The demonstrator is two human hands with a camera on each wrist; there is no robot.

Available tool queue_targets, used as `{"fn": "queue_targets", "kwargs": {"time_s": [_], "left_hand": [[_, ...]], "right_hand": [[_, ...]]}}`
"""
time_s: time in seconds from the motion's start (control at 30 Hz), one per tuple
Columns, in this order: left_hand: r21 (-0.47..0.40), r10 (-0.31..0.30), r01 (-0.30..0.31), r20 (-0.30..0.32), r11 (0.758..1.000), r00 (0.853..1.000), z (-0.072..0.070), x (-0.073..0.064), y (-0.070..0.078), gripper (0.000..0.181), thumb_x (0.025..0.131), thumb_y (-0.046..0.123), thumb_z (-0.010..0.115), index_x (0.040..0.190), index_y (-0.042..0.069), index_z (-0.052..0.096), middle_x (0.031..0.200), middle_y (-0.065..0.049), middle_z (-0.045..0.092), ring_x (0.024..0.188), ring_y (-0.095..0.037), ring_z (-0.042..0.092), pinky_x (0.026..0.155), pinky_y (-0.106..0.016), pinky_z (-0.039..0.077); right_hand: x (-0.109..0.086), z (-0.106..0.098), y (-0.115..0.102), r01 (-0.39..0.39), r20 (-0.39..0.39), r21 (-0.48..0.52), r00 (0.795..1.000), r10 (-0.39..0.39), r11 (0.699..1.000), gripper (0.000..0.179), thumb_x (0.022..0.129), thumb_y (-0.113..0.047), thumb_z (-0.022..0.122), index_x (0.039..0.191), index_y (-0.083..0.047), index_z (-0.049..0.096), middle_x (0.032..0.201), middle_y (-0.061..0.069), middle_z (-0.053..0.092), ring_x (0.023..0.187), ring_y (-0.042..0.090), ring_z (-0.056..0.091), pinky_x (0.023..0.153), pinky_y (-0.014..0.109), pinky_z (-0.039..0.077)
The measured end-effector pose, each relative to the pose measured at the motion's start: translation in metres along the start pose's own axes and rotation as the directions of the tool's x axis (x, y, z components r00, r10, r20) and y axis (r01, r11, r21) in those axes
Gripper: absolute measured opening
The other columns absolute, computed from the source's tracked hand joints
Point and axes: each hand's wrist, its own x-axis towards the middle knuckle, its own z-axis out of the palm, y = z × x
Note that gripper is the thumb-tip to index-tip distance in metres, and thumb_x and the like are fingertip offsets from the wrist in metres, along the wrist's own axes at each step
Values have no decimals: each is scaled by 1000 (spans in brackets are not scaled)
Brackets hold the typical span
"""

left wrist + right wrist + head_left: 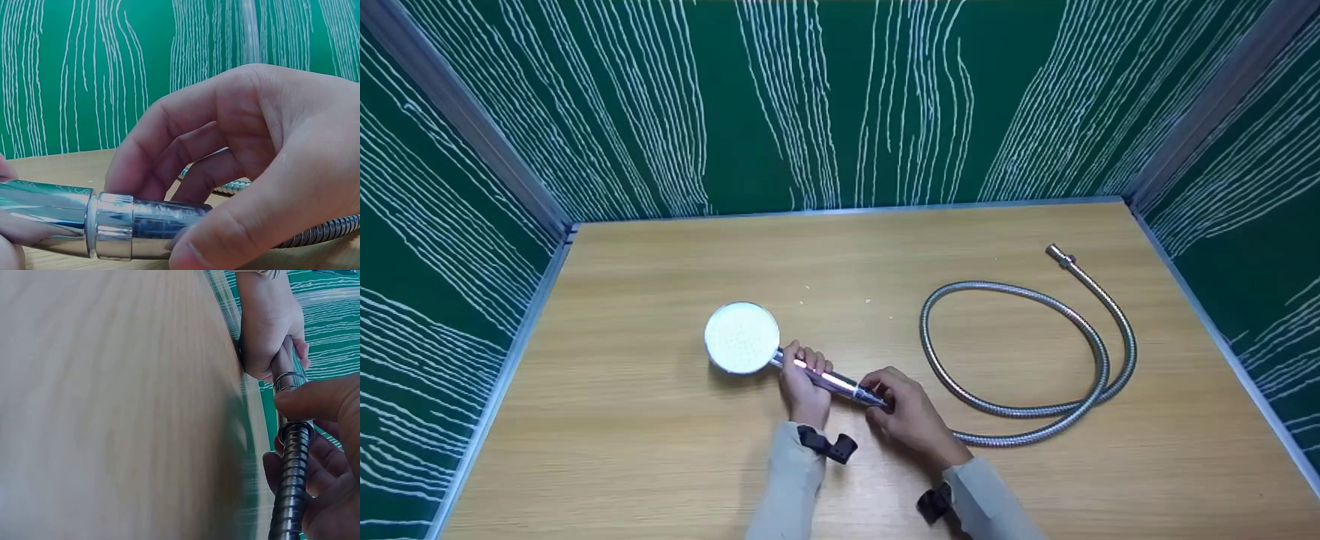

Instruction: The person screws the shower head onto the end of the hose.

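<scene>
A chrome hand shower (742,337) with a round white spray face lies toward the left, its handle (832,381) slanting down to the right. My left hand (808,386) grips that handle just below the head. My right hand (911,416) pinches the chrome connector (163,228) of the metal shower hose (1012,286) between thumb and fingers. In the left wrist view the connector lines up against the handle's end, with a pale ring at the joint. Whether the threads are engaged is hidden. The ribbed hose (289,495) trails out under my right palm.
The hose loops over the right side of the wooden table (622,450); its free end fitting (1061,256) points to the back. Green walls (855,105) with white wavy lines stand behind and on both sides. A few small white specks dot the tabletop.
</scene>
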Motion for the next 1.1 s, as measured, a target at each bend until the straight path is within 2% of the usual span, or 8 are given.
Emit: {"fn": "queue_targets", "kwargs": {"time_s": [0.8, 0.97, 1.1], "left_hand": [[3, -9, 9, -1, 1000, 1000, 0, 1, 0, 32, 98, 17, 38, 66, 15, 36, 48, 6, 34, 41, -8, 31, 47, -23, 26], [-9, 1, -1, 14, 1000, 1000, 0, 0, 1, 33, 97, 17, 38, 65, 15, 36, 47, 6, 34, 40, -8, 32, 46, -22, 26], [-21, 12, -12, 22, 1000, 1000, 0, -1, 1, 33, 97, 16, 37, 64, 15, 36, 45, 6, 34, 39, -7, 32, 46, -22, 26]], "right_hand": [[0, -2, 0, -32, 37, -18, 999, 33, 999, 31, 79, 1, 67, 107, -8, 63, 99, 3, 64, 86, 15, 60, 75, 27, 50], [-1, -2, 0, -20, 35, -5, 999, 20, 1000, 37, 77, 3, 70, 112, -7, 61, 103, 6, 64, 88, 17, 61, 76, 28, 51], [0, -2, 1, 0, 17, 11, 1000, 0, 1000, 41, 74, 6, 73, 110, -8, 61, 100, 5, 62, 85, 16, 61, 74, 27, 51]]}}
